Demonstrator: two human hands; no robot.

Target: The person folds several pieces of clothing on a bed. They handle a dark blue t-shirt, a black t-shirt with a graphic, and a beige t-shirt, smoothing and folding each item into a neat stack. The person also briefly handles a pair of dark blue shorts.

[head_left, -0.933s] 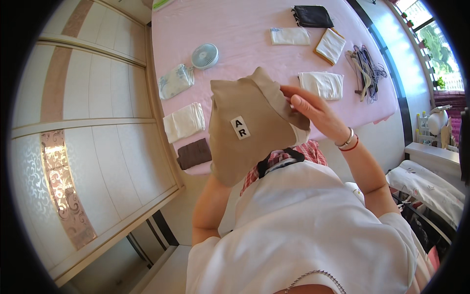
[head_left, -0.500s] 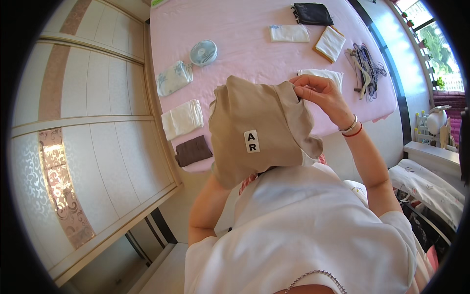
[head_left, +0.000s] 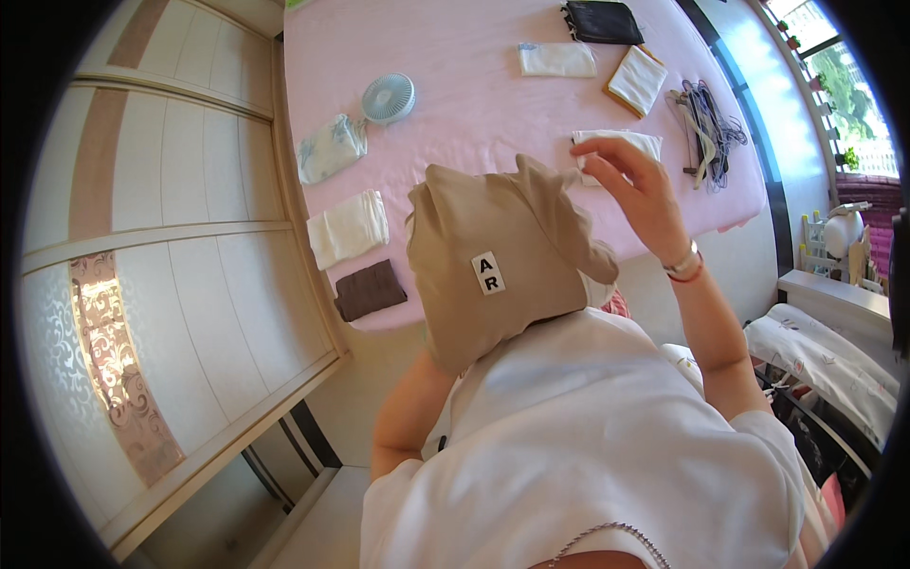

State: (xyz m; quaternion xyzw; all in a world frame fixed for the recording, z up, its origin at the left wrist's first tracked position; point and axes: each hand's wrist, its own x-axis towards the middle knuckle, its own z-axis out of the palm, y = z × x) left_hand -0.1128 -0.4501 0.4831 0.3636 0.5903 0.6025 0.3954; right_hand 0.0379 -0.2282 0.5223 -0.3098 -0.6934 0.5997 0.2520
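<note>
A tan garment (head_left: 517,228) with a small pale lettered patch (head_left: 489,273) is held up in front of my white shirt, its folds loose along the top and right. My left forearm (head_left: 409,410) goes up behind it. The cloth covers the whole left hand, so its fingers are hidden, and the garment appears to rest on it. Just off the garment's upper right side, my right hand (head_left: 643,190) is raised and open, fingers apart, with nothing in them. Beyond those fingers lies a folded white cloth (head_left: 616,142) on the bed.
The pink bed (head_left: 455,104) bears a light blue fan (head_left: 389,98), folded patterned (head_left: 332,150), white (head_left: 348,230) and dark brown (head_left: 371,289) cloths at left. At right are a black pouch (head_left: 603,22), folded white pieces and bundled hangers (head_left: 706,133). A sliding-door wardrobe (head_left: 190,313) borders the left.
My right hand has let go of the garment's upper right edge and moved away to the right, its fingers opening. The garment's top right part has dropped into looser folds.
</note>
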